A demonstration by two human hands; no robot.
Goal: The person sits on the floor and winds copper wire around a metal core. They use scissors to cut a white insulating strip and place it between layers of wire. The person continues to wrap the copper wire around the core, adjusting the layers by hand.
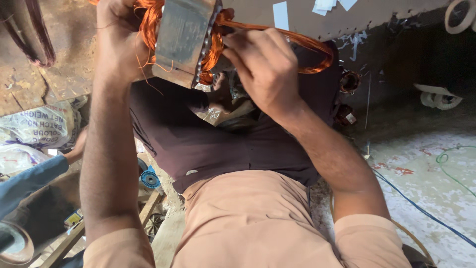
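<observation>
Copper-wound stator core point(184, 39), long axis tilted upright, between left hand point(119, 42) and right hand point(265, 69).

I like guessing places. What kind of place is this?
Probably a small motor repair workshop. The left hand steadies a metal motor core wound with copper wire, which the right hand threads; more wound coils lie nearby.

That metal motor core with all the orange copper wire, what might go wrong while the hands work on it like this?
The right hand pulls a copper wire loop past the metal core; its edges might scrape the coating. Loose strands under the left hand could snag or kink.
</observation>
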